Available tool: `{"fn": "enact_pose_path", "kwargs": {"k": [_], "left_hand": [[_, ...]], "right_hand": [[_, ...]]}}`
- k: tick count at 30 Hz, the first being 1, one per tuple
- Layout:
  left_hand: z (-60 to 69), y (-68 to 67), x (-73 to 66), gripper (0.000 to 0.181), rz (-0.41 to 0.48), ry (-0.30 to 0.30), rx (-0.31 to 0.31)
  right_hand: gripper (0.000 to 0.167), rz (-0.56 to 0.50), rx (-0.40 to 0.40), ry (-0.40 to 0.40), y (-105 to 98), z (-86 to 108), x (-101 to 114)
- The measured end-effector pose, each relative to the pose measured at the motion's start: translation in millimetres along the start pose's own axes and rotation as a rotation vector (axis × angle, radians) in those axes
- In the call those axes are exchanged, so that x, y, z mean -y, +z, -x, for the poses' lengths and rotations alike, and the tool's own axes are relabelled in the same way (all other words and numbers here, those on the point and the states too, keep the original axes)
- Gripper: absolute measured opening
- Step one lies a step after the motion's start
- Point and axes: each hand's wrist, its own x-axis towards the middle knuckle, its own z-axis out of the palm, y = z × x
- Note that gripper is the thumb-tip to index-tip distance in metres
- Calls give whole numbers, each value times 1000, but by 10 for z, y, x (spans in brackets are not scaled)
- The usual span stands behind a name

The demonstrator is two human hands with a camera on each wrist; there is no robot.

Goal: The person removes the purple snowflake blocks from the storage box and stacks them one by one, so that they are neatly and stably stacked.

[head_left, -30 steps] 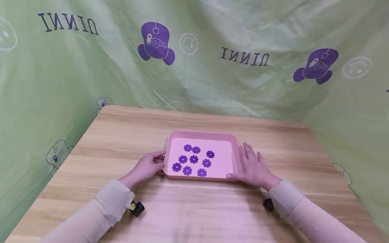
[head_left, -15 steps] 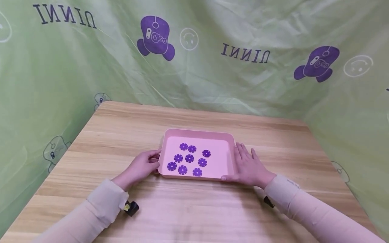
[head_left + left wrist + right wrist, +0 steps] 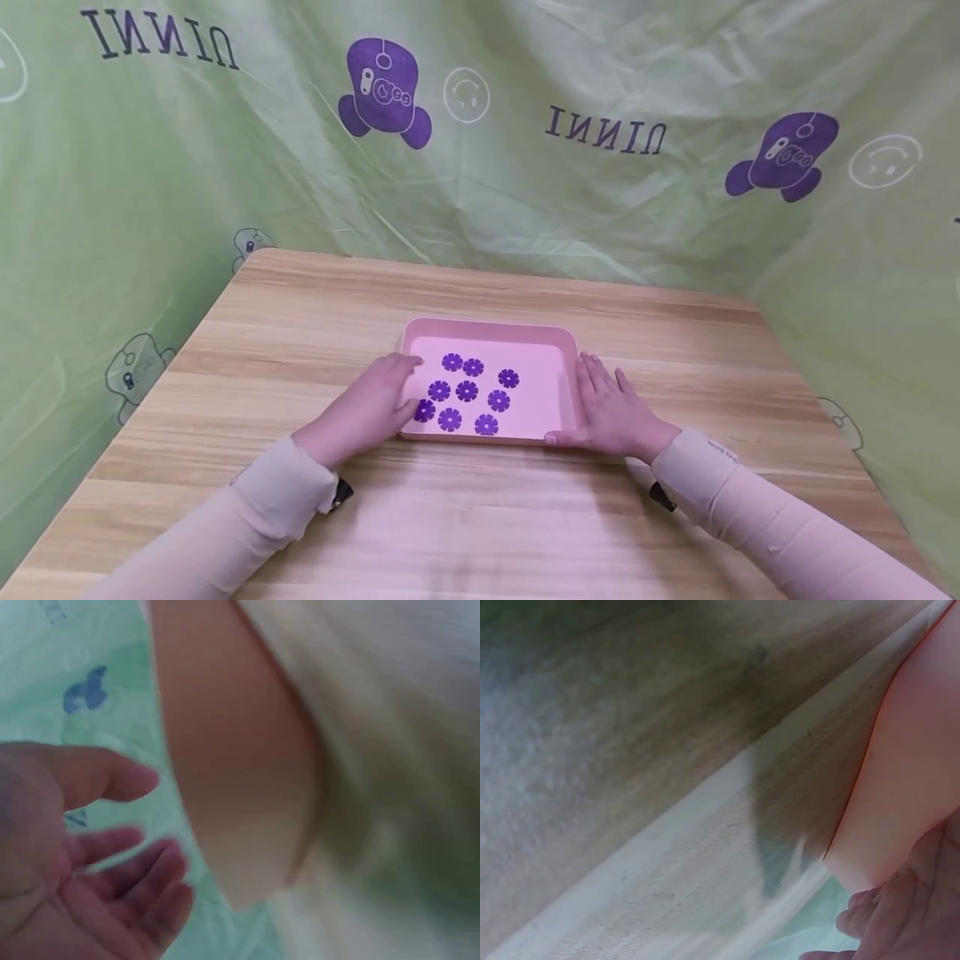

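A shallow pink tray [image 3: 536, 400] lies on the wooden table in the head view. Spread over its floor, mostly left of centre, are several purple notched discs [image 3: 467, 391], flat and flower-like. My left hand [image 3: 363, 408] is over the tray's left rim, with fingertips reaching inside and the thumb by the lower-left disc. Its fingers look relaxed and apart in the left wrist view, where the tray's outer wall [image 3: 232, 750] stands beside them. Against the right wall rests my right hand [image 3: 618, 417], fingers extended, thumb at the front corner. The right wrist view shows only part of it.
The wooden table [image 3: 480, 517] extends around the tray on every side. A green printed curtain [image 3: 480, 192] hangs behind the table and along both sides. A black wrist device [image 3: 662, 497] sits under the right cuff.
My left hand has left the tray's left side and risen over its rim, fingers now reaching inside. The right hand keeps its place on the tray. The head view shifted slightly earlier.
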Motion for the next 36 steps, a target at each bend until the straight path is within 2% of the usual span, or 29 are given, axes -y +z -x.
{"fn": "enact_pose_path", "kwargs": {"k": [3,8,12,15,20,27,36], "left_hand": [[-128,42,-69,35,-100,70,77],[-262,104,-107,7,-275,101,213],[-286,117,-134,7,-339,152,289],[-279,115,-144,10,-342,160,289],[-291,130,-125,10,-338,157,254],[-317,156,-94,8,-362,214,203],[-305,154,-84,5,-347,217,189]], "right_hand": [[134,-4,-2,-1,2,1,-17],[134,-23,-6,-2,13,0,-8],[133,-35,-4,11,27,19,3],[133,-54,2,18,33,31,8],[133,-71,-10,12,23,13,8],[134,-75,-9,13,5,-2,4],[134,-80,-5,23,5,14,15]]}}
